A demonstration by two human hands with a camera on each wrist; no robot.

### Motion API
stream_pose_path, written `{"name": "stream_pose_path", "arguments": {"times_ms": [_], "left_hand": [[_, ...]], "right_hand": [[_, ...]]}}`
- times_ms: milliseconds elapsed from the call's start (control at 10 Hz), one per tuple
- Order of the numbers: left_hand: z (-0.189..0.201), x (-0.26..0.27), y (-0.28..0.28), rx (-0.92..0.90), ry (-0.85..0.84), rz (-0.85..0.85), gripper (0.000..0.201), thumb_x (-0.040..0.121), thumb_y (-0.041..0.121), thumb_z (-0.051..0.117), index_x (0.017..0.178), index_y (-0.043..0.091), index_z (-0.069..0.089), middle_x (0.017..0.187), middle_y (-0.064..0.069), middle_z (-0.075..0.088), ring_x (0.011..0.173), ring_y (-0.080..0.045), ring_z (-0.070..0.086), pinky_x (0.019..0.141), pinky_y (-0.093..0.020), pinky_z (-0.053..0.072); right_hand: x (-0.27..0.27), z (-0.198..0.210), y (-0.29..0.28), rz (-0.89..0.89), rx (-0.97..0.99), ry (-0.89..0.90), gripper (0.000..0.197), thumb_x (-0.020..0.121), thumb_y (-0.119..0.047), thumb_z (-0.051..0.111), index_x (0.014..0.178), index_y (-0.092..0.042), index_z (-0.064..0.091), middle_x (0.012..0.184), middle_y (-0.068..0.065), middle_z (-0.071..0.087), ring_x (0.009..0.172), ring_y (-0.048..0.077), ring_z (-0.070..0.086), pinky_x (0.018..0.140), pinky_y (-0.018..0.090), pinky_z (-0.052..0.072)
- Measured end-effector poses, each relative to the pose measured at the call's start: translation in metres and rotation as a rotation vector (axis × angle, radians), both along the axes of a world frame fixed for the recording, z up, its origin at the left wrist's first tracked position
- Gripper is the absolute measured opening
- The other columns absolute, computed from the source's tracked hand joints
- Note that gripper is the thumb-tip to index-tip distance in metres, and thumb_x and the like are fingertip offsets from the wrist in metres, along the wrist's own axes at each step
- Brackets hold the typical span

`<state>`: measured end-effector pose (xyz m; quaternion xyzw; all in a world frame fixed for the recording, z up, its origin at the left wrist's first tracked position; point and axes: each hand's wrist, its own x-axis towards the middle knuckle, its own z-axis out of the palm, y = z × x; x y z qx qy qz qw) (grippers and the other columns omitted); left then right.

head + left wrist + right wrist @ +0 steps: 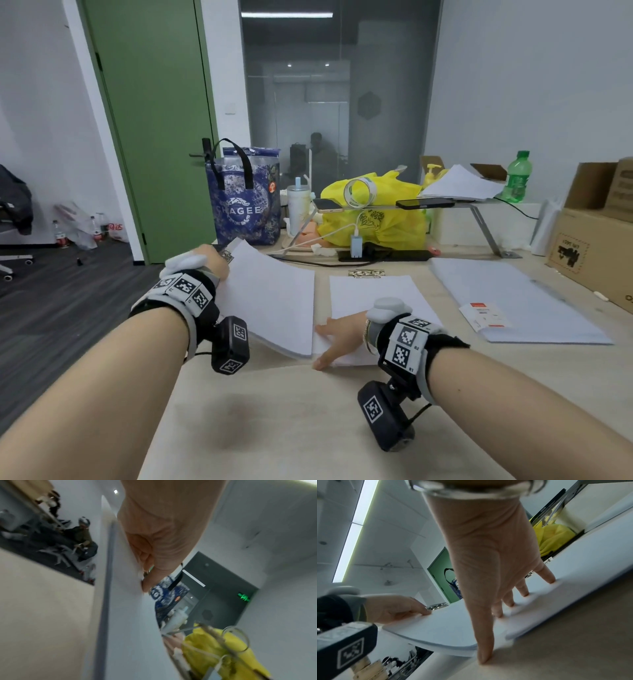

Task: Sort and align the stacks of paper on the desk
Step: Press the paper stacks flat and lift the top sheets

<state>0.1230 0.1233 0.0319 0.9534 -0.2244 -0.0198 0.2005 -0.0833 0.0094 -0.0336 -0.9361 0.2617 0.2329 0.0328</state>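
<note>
A thick white paper stack (270, 301) is tilted, its left side raised off the desk. My left hand (219, 265) grips that raised left edge, with the thumb (150, 580) on top of the paper stack (130, 622). My right hand (330, 342) lies flat with straight, spread fingers (546, 574) pressing on a second white stack (376, 294) beside it. The right thumb (484, 654) touches the desk. In the right wrist view the lifted stack (436, 631) overlaps the lower sheets. A third, wider stack (520, 301) lies at the right with a red-and-white card (483, 316) on it.
Metal binder clips (366, 273) lie behind the middle stack. Further back stand a blue tote bag (243, 205), a yellow plastic bag (380, 212), a metal riser (479, 209) carrying phones and papers, and a green bottle (518, 178). Cardboard boxes (596, 240) line the right edge.
</note>
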Motion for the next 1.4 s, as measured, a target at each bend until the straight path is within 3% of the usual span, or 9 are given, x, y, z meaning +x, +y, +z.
{"name": "stream_pose_path", "arguments": {"times_ms": [200,300,400,500,700,900,1000,1200,1400], "left_hand": [[0.051,-0.025,-0.016,-0.063,0.042,-0.143,0.038,0.095,0.001,0.047,0.132,-0.011,0.049,0.135,-0.025,0.053,0.11,-0.033,0.059,0.057,-0.026,0.045],[0.066,-0.047,-0.015,-0.048,-0.012,-0.17,0.033,0.098,0.004,0.043,0.128,-0.006,0.053,0.132,-0.025,0.053,0.127,-0.035,0.051,0.093,-0.035,0.045],[0.082,-0.067,-0.017,-0.063,0.025,-0.207,0.005,0.096,0.004,0.045,0.097,0.006,0.048,0.108,-0.021,0.055,0.117,-0.034,0.057,0.087,-0.034,0.047],[0.085,-0.062,-0.035,-0.137,0.203,-0.264,0.005,0.093,0.004,0.05,0.097,0.004,0.048,0.082,-0.009,0.056,0.071,-0.026,0.061,0.059,-0.027,0.051],[0.096,-0.097,-0.035,-0.42,0.479,-0.397,0.064,0.094,0.059,0.034,0.133,0.009,0.044,0.113,-0.014,0.059,0.075,-0.028,0.064,0.059,-0.033,0.055],[0.085,-0.111,-0.044,-0.557,0.47,-0.483,0.085,0.091,0.069,0.015,0.13,0.002,0.05,0.117,-0.013,0.061,0.09,-0.03,0.063,0.08,-0.044,0.054],[0.075,-0.12,-0.051,-0.567,0.521,-0.531,0.084,0.091,0.069,0.015,0.12,0.002,0.057,0.121,-0.013,0.061,0.091,-0.028,0.062,0.086,-0.043,0.052],[0.045,-0.141,-0.063,-0.33,0.636,-0.616,0.071,0.095,0.062,0.022,0.133,0.01,0.051,0.133,-0.006,0.052,0.116,-0.028,0.053,0.098,-0.045,0.045],[0.022,-0.146,-0.071,-0.114,0.667,-0.609,0.051,0.102,0.043,0.032,0.136,0.008,0.046,0.141,-0.006,0.048,0.11,-0.024,0.051,0.103,-0.045,0.041]], "right_hand": [[0.0,0.01,0.001,-0.123,0.152,-0.111,0.083,0.081,-0.055,0.061,0.148,-0.021,0.024,0.152,0.001,0.035,0.14,0.025,0.034,0.112,0.039,0.027],[0.0,0.012,-0.002,-0.169,0.185,-0.151,0.088,0.076,-0.057,0.063,0.148,-0.027,0.021,0.152,-0.001,0.036,0.14,0.023,0.034,0.115,0.04,0.026],[-0.002,0.018,0.001,-0.151,0.234,-0.183,0.09,0.081,-0.053,0.06,0.152,-0.027,0.011,0.157,-0.003,0.026,0.145,0.021,0.025,0.117,0.038,0.021],[-0.002,0.024,0.008,-0.131,0.293,-0.268,0.085,0.086,-0.042,0.061,0.153,-0.021,0.012,0.156,0.001,0.029,0.142,0.024,0.031,0.11,0.036,0.034],[0.004,0.046,0.011,-0.18,0.44,-0.639,0.081,0.091,-0.018,0.049,0.151,-0.023,-0.005,0.128,0.014,0.059,0.105,0.028,0.068,0.072,0.036,0.056],[-0.016,0.099,0.005,-0.202,0.624,-1.108,0.047,0.099,-0.012,0.026,0.146,-0.011,0.03,0.099,0.02,0.064,0.07,0.023,0.066,0.067,0.038,0.057],[-0.034,0.118,0.0,-0.263,0.659,-1.252,0.043,0.101,-0.034,0.029,0.125,-0.005,0.05,0.097,0.027,0.066,0.064,0.028,0.066,0.074,0.05,0.056],[-0.075,0.13,-0.016,-0.418,0.656,-1.192,0.057,0.096,-0.056,0.031,0.114,-0.006,0.049,0.096,0.026,0.066,0.068,0.031,0.068,0.064,0.041,0.058],[-0.112,0.11,-0.041,-0.519,0.496,-0.971,0.024,0.096,-0.022,0.052,0.102,0.001,0.047,0.074,0.009,0.053,0.058,0.021,0.067,0.048,0.029,0.056]]}}
